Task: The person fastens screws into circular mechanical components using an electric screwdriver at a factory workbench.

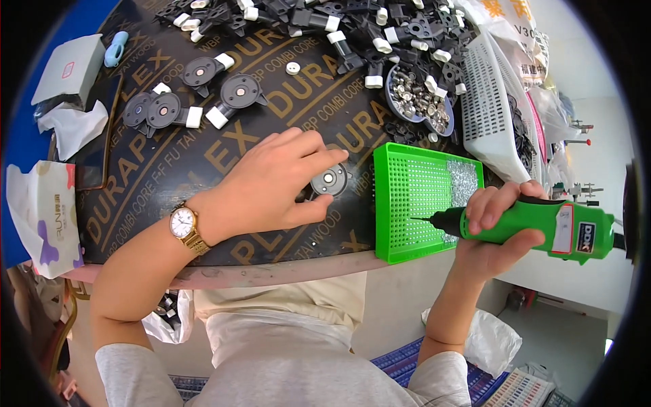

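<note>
My left hand [278, 178], a gold watch on its wrist, rests low on the dark board. Its thumb and fingers curl round the edges of a round black plastic part [330, 180] with a silvery disc in its middle. My right hand [498, 220] is wrapped round a green electric screwdriver [525, 229], which lies level with its thin bit pointing left. That bit is above a green perforated tray [382, 203], with many small silvery screws [464, 178] heaped along its right side. The underside of the black part is hidden.
Several assembled black wheel parts [241, 91] with white ends lie at the far left. A pile of black parts [346, 51] spreads along the back. A bowl of metal caps [419, 100] and a white basket [483, 115] stand at right, a tissue pack [51, 217] at left.
</note>
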`<state>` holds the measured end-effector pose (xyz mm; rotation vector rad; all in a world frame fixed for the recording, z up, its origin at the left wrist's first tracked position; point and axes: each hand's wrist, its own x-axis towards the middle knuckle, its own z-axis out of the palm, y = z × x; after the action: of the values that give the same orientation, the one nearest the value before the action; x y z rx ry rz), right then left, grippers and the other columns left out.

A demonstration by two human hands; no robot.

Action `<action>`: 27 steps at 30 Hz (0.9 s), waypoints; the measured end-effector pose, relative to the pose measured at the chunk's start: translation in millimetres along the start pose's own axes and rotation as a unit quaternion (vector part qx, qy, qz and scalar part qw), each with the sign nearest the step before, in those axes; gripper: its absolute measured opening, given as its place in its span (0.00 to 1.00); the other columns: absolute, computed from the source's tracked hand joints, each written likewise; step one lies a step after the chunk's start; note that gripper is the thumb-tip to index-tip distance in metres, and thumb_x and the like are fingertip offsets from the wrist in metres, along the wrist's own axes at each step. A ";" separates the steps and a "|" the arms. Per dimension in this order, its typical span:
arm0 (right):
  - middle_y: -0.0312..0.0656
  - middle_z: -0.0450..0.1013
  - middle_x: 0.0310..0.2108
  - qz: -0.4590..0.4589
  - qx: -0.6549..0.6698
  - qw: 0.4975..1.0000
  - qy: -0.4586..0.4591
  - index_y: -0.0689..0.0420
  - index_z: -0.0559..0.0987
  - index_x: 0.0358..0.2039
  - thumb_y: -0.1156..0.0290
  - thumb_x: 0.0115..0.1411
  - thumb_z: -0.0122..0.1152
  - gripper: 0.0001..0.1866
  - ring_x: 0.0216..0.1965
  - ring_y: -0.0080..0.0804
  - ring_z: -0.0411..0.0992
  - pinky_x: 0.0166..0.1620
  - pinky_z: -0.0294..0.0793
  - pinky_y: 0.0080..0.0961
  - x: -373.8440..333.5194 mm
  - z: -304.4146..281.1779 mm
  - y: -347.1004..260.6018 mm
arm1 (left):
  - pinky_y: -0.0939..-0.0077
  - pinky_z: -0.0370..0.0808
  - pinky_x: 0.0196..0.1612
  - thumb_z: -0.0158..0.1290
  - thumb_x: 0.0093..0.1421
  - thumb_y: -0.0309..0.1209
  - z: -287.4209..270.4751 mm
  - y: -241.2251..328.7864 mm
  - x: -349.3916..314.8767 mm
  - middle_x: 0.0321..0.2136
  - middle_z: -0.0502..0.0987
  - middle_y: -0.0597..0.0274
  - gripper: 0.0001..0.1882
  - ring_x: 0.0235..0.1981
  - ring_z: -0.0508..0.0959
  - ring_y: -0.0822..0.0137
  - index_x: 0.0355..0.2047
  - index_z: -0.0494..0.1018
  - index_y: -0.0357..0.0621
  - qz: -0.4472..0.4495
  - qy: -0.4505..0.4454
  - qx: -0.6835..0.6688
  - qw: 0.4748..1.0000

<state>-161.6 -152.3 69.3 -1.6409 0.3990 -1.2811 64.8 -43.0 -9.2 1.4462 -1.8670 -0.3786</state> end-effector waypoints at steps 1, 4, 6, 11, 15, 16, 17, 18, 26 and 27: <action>0.35 0.62 0.15 -0.007 -0.014 1.000 0.012 0.60 0.62 0.45 0.41 0.56 0.51 0.33 0.11 0.21 0.57 0.16 0.58 0.15 -3.5 -1.8 0.3 | 0.70 0.69 0.38 0.58 0.44 0.29 -0.6 1.1 0.6 0.33 0.70 0.59 0.27 0.34 0.69 0.59 0.48 0.69 0.41 0.000 -0.007 0.000 1.000; 0.35 0.62 0.15 0.006 -0.023 0.999 0.022 0.60 0.62 0.45 0.39 0.53 0.54 0.35 0.11 0.21 0.58 0.16 0.58 0.16 -8.6 -5.3 3.0 | 0.70 0.68 0.39 0.57 0.44 0.28 1.3 -1.1 1.6 0.33 0.70 0.58 0.28 0.34 0.69 0.58 0.49 0.69 0.41 0.006 -0.017 -0.004 1.000; 0.35 0.62 0.15 0.009 -0.021 1.000 0.021 0.60 0.62 0.45 0.39 0.52 0.54 0.36 0.11 0.21 0.58 0.16 0.58 0.16 -10.0 -6.2 4.3 | 0.70 0.68 0.39 0.57 0.44 0.28 0.4 -0.3 1.1 0.33 0.70 0.57 0.28 0.34 0.69 0.58 0.49 0.69 0.41 0.007 -0.019 -0.003 1.000; 0.35 0.62 0.15 0.001 -0.007 1.000 0.021 0.59 0.62 0.45 0.39 0.51 0.55 0.36 0.12 0.21 0.58 0.16 0.58 0.16 -9.7 -6.8 6.4 | 0.69 0.68 0.39 0.56 0.44 0.28 -0.2 -0.4 1.5 0.34 0.70 0.57 0.29 0.34 0.68 0.58 0.50 0.68 0.41 0.019 -0.019 -0.002 1.000; 0.35 0.61 0.15 0.015 -0.007 0.999 0.028 0.60 0.62 0.45 0.40 0.52 0.55 0.36 0.12 0.21 0.58 0.16 0.58 0.16 -10.0 -5.0 5.6 | 0.70 0.68 0.39 0.56 0.44 0.28 -1.3 -0.2 1.2 0.34 0.69 0.57 0.30 0.34 0.68 0.57 0.51 0.67 0.40 0.025 -0.021 0.006 0.999; 0.35 0.61 0.16 0.017 -0.027 0.999 0.043 0.60 0.62 0.45 0.40 0.52 0.56 0.35 0.12 0.21 0.58 0.16 0.58 0.17 -10.5 -3.3 5.8 | 0.69 0.67 0.40 0.56 0.44 0.28 -2.1 0.1 1.3 0.35 0.70 0.56 0.29 0.35 0.68 0.57 0.51 0.68 0.40 0.019 -0.029 -0.003 0.999; 0.35 0.61 0.16 0.019 -0.048 0.997 0.058 0.60 0.62 0.45 0.41 0.52 0.56 0.35 0.13 0.21 0.58 0.16 0.58 0.17 -11.3 -1.7 5.7 | 0.68 0.67 0.42 0.56 0.45 0.29 -2.1 0.7 1.5 0.36 0.70 0.56 0.29 0.36 0.68 0.57 0.51 0.68 0.40 0.013 -0.037 -0.012 0.999; 0.35 0.61 0.16 0.019 -0.049 0.997 0.058 0.60 0.62 0.45 0.41 0.52 0.56 0.35 0.13 0.21 0.58 0.16 0.58 0.17 -11.9 0.6 5.0 | 0.68 0.67 0.42 0.56 0.45 0.29 -1.8 1.3 1.5 0.36 0.70 0.56 0.29 0.36 0.68 0.57 0.51 0.68 0.40 0.014 -0.038 -0.012 0.999; 0.37 0.61 0.17 -0.022 0.051 0.998 0.036 0.60 0.63 0.49 0.39 0.57 0.46 0.35 0.13 0.22 0.56 0.17 0.57 0.17 5.0 6.1 -6.9 | 0.64 0.62 0.49 0.61 0.45 0.39 7.6 15.4 -5.1 0.44 0.70 0.55 0.35 0.46 0.67 0.54 0.53 0.62 0.41 -0.051 0.031 0.015 0.998; 0.35 0.61 0.18 -0.032 0.088 0.996 0.006 0.60 0.64 0.49 0.40 0.58 0.44 0.34 0.14 0.21 0.56 0.21 0.57 0.17 8.1 11.6 -5.1 | 0.65 0.63 0.48 0.63 0.44 0.40 7.6 16.2 -4.9 0.44 0.70 0.57 0.32 0.46 0.67 0.55 0.47 0.65 0.43 -0.069 0.016 0.016 0.997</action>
<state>-149.8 -150.3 78.4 -1.5082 0.2346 -1.3343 48.5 -34.7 -6.1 1.5990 -1.7615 -0.3904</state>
